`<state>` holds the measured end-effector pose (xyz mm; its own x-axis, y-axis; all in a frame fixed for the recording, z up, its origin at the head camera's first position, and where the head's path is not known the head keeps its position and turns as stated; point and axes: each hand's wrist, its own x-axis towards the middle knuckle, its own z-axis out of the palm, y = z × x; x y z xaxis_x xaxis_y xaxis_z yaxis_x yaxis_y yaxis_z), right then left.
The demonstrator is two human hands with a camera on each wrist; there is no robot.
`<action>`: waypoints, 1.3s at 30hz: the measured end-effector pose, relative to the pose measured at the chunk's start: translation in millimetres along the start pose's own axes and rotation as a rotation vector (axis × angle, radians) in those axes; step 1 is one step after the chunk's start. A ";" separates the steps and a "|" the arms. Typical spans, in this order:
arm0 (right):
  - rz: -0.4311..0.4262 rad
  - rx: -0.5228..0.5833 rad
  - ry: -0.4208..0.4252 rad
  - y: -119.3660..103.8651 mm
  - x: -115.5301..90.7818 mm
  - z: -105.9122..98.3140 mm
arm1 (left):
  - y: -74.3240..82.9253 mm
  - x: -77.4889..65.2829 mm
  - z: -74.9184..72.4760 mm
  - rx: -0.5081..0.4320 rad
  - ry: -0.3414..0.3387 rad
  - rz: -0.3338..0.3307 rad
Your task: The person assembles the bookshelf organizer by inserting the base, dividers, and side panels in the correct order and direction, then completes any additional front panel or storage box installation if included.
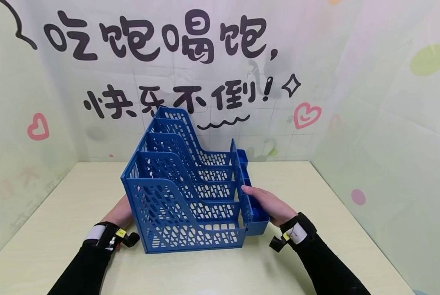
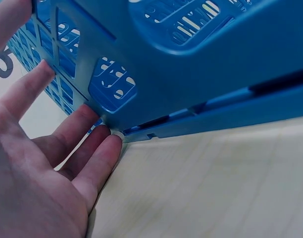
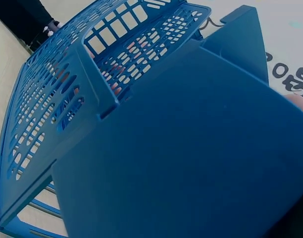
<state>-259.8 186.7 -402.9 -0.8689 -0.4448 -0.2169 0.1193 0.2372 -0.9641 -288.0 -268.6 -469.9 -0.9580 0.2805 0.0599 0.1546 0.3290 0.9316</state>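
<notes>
A blue plastic file rack point(image 1: 190, 205) with several upright slotted dividers stands on the table in the head view. Along its right side runs a narrow blue tray point(image 1: 258, 227). My left hand point(image 1: 121, 213) is at the rack's left side, its fingers hidden there in the head view. In the left wrist view, that hand point(image 2: 42, 173) touches the lattice wall with extended fingertips, near the bottom edge. My right hand point(image 1: 273, 205) grips the tray side, thumb on the panel's edge. The right wrist view is mostly filled by a plain blue panel point(image 3: 181, 144); only a bit of finger point(image 3: 301, 103) shows.
The pale wooden table point(image 1: 205, 274) is bounded by printed cloth walls at the back and both sides. Dark lettering point(image 1: 201, 37) and hearts mark the back cloth point(image 1: 323, 49). Each wrist bears a strapped camera over a black sleeve point(image 1: 85, 266).
</notes>
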 end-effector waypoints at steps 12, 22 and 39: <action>0.024 -0.045 0.029 2.4 0.5 0.4 | -1.2 -0.2 1.0 -0.028 0.019 -0.007; 0.043 -0.079 0.088 -0.9 -0.1 3.1 | -2.5 -0.9 0.3 0.058 0.045 0.003; 0.050 -0.093 0.090 -1.3 -3.3 4.4 | -0.6 -4.0 1.5 0.031 0.037 -0.014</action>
<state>-255.0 184.0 -401.6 -0.9031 -0.3522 -0.2459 0.1223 0.3379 -0.9332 -283.9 -268.6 -471.3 -0.9682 0.2428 0.0608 0.1483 0.3607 0.9208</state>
